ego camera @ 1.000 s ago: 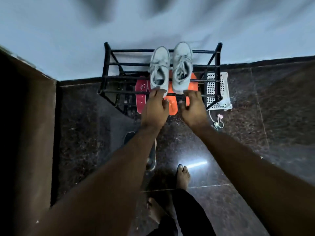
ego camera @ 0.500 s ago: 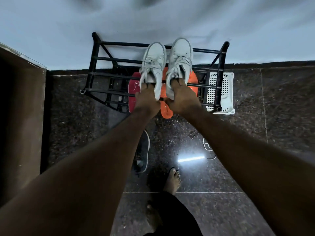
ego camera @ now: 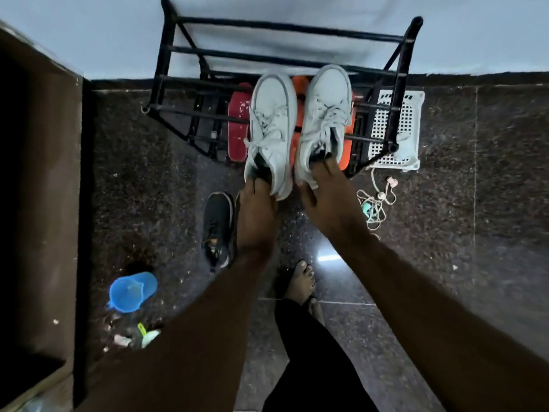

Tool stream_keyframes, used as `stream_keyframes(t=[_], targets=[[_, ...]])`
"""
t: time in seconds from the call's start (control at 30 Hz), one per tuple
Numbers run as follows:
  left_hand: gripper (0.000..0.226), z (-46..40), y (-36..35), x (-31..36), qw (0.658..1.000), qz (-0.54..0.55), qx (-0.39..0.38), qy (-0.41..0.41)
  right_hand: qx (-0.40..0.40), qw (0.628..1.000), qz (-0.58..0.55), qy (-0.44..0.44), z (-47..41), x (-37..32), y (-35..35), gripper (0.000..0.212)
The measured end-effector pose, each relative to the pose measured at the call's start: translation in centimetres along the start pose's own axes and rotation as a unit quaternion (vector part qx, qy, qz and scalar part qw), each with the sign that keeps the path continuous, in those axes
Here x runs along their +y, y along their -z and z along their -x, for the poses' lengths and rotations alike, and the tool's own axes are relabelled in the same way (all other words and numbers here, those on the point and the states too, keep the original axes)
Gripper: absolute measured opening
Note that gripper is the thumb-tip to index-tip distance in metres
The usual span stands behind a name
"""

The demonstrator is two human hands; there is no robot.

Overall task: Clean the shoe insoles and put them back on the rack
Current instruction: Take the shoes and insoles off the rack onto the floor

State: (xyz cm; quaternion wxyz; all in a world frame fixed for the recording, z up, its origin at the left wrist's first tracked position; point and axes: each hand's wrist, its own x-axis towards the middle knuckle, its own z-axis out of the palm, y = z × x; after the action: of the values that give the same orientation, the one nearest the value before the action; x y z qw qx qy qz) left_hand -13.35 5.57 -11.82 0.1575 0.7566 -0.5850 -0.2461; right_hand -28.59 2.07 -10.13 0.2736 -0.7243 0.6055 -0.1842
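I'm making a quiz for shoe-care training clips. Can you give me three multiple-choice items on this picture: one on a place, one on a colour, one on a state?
1. Where does the black shoe lie?
A. on the rack's top bars
B. on the floor
C. in the white basket

2. What colour is the jug on the floor?
A. blue
B. yellow
C. red

3. What are the hands doing?
A. hanging idle
B. each gripping a pale sneaker's heel
C. both holding the jug

Answers:
1 B, it lies on the dark floor in front of the rack.
2 A, it is plainly blue.
3 B, the left hand grips the left sneaker and the right hand grips the right sneaker.
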Motion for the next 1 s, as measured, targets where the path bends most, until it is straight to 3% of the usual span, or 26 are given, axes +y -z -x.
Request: stream_keyframes(t=[0.2,0.43,0.6,0.73,1.0], targets=[[0.020,10.6,0.2,-1.3,0.997,-0.011,-0.042,0.059,-0.061,0.998,-0.027,-0.010,10.5,-1.3,-0.8,0.026],[0.018,16.9,-3.7,-4.5,0.988,-0.019,-0.105,0.109,-0.096,0.993,-0.044,-0.060,17.4,0.9,-5.5,0.041],[0.024,18.0,-10.2,-7.1,0.976,-0.061,-0.160,0.137,-0.101,0.987,-0.032,-0.119,19.2,5.1,-10.8,0.048],[0.027,18.2,-16.6,-10.0,0.969,-0.062,-0.190,0.143,-0.098,0.979,-0.011,-0.181,19.9,9.5,-15.2,0.042],[0.029,12.1,-26.9,-15.3,0.979,-0.078,-0.168,0.088,-0.098,0.984,0.016,-0.151,17.5,17.8,-24.3,0.046]])
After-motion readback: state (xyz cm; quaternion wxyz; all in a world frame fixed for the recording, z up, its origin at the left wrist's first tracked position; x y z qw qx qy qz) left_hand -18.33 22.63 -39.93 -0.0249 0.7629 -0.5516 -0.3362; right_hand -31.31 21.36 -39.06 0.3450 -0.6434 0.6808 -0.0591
